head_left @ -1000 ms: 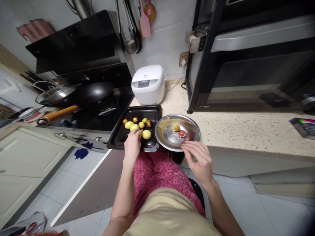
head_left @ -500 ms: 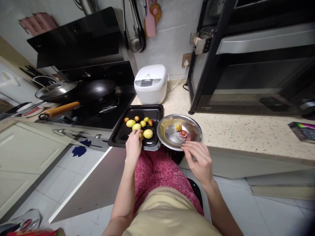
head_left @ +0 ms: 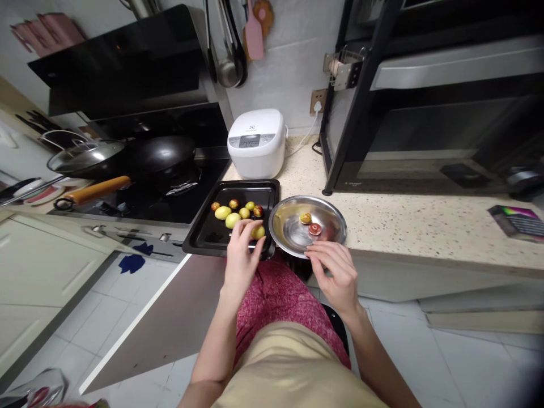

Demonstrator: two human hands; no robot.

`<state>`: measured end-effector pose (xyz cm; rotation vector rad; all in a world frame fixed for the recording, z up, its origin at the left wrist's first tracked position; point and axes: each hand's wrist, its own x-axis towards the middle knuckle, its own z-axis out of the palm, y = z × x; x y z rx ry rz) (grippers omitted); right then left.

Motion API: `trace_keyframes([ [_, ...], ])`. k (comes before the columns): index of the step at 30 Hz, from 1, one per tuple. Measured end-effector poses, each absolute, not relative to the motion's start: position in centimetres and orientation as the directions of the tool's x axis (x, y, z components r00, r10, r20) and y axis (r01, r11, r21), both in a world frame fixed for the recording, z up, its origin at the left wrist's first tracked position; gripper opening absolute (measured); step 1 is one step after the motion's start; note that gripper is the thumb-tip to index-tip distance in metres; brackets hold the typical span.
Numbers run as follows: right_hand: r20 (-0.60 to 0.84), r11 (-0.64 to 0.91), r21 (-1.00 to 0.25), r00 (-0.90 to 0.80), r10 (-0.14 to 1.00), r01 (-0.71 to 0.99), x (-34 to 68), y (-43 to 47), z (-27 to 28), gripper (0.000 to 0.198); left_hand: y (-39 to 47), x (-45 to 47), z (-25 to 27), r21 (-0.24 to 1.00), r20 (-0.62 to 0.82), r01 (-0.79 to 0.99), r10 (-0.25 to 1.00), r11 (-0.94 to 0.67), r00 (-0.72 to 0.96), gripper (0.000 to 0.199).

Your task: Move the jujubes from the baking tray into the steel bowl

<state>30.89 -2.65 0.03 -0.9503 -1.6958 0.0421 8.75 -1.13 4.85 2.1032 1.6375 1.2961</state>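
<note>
My left hand (head_left: pixel 242 255) is closed, with thumb and fingers around a yellow-green fruit (head_left: pixel 258 232) over the near right part of a black baking tray (head_left: pixel 212 242). Several fruits lie on that tray, among them a pale yellow oval one (head_left: pixel 222 213) and a small red-brown mottled jujube (head_left: pixel 257 211). Beside the tray is a round steel bowl (head_left: pixel 284 241), holding one mottled jujube (head_left: pixel 305 218) and a shiny reddish-brown round piece (head_left: pixel 315 229). My right hand (head_left: pixel 335 275) has its fingertips pinched together at the bowl's near rim; what lies between them is hidden.
A white rice cooker (head_left: pixel 257 144) stands behind the tray. To the left is a black stove (head_left: pixel 170 198) with a wok (head_left: pixel 164 153) and a lidded pan (head_left: pixel 87 156). A rack with an oven (head_left: pixel 425 136) rises on the right. A cabinet door (head_left: pixel 157 323) hangs open below.
My left hand has moved right across the tray and lifted slightly, with a yellow-green fruit now showing between its fingers. My right hand has shifted a little left along the bowl's rim.
</note>
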Motion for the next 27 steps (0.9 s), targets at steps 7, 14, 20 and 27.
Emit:
trace_keyframes([
  [7, 0.805, 0.666, -0.468, -0.031, 0.592, 0.581, 31.5, -2.8, 0.1, 0.017, 3.0, 12.7, 5.2, 0.523, 0.414, 0.698, 0.862, -0.489, 0.293, 0.026],
  [14, 0.803, 0.656, -0.467, -0.026, 0.596, 0.593, 32.3, -2.8, -0.2, 0.016, 6.8, 15.1, 4.0, 0.362, 0.18, 0.818, 0.894, -0.448, 0.41, 0.028],
  [20, 0.799, 0.654, -0.477, -0.022, 0.601, 0.587, 32.6, -2.6, -0.5, 0.016, 7.6, 15.6, 3.8, 0.302, 0.114, 0.852, 0.904, -0.428, 0.413, 0.029],
  [27, 0.805, 0.663, -0.465, -0.031, 0.592, 0.587, 32.7, -2.4, -0.7, 0.017, 7.3, 16.2, 4.5, 0.272, 0.059, 0.885, 0.924, -0.378, 0.377, 0.029],
])
